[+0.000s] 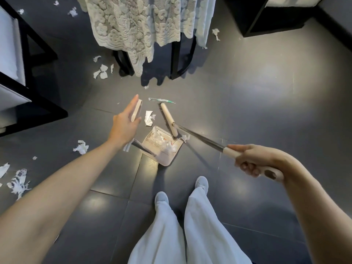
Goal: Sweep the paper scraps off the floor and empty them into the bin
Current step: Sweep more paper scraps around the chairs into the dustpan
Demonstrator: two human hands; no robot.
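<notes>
Dark grey glossy tiled floor [266, 101] is filling the frame. White lace tablecloth [133, 21] is hanging at top centre. Beige plastic dustpan [169, 159] is sitting on the floor at centre, holding white torn paper scraps [168, 147]; more are lying just above it and along the left edge. Right hand [255, 162], at right, is wrapping all fingers round the beige grip of the steel-poled broom [168, 119], whose bar head is meeting the pan's mouth. Left hand [123, 124], centre-left, is pinching the dustpan's flat handle top between straight fingers and thumb.
</notes>
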